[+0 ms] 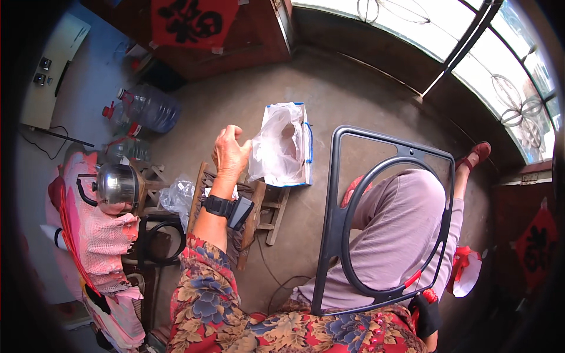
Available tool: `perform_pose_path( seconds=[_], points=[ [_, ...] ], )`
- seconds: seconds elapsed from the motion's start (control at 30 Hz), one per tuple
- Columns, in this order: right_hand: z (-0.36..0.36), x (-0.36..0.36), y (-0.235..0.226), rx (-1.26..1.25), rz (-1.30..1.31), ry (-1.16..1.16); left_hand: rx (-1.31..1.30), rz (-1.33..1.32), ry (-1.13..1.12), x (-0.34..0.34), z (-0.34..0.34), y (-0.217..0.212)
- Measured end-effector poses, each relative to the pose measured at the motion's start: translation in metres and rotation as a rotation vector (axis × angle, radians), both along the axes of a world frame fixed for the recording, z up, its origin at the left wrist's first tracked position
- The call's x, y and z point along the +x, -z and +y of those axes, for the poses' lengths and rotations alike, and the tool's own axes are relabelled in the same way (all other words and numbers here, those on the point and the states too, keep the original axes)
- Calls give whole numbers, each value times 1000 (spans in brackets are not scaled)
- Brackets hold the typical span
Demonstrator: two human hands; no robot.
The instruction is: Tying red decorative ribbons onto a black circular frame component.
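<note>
My left hand (231,152) reaches forward with its fingers loosely bent and the thumb apart from them. The thumb tip is beside the edge of a crumpled clear plastic bag (276,147), and nothing shows in the hand. That bag lines a white box with blue edges (308,141). Across my lap leans a black square plastic frame (327,223) with a round ring inside and a red patch low on the ring. Only a bit of my right hand or wrist (432,341) shows at the lower edge, next to a black band; its fingers are hidden.
A wooden stool (272,220) stands under the box. To the left, a steel kettle (118,187) sits by pink cloth (106,247). Another black frame (160,241) and a clear bag (176,197) lie nearby. Large plastic bottles (152,109) stand behind. A cable (268,265) runs over the floor.
</note>
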State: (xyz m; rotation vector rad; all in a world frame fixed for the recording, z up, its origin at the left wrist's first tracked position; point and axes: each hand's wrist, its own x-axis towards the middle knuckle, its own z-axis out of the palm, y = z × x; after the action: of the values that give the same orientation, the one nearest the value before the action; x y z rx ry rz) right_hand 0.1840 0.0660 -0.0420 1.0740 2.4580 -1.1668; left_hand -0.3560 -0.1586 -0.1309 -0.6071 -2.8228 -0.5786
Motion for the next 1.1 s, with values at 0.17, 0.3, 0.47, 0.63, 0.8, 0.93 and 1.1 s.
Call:
perform_pose_path(
  seconds=[0.17, 0.3, 0.47, 0.63, 0.8, 0.93, 1.1],
  points=[
    [3, -3, 5, 124, 68, -177, -29, -442, -18, -19, -43, 37],
    [7, -15, 0, 101, 107, -198, 180, -578, -81, -7, -34, -6],
    [-2, -26, -24, 136, 104, -163, 139, -901, 86, 20, 17, -8],
    [-9, -31, -29, 181, 132, -163, 12, 102, 155, 29, 25, -34],
    [6, -20, -13, 100, 158, -180, 118, -312, 65, 27, 37, -72],
    [-13, -32, -29, 249, 155, -139, -274, -536, 61, -5, 59, -18],
    [-11, -34, -21, 219, 162, -154, -378, -584, -101, -5, 58, -35]
  ],
)
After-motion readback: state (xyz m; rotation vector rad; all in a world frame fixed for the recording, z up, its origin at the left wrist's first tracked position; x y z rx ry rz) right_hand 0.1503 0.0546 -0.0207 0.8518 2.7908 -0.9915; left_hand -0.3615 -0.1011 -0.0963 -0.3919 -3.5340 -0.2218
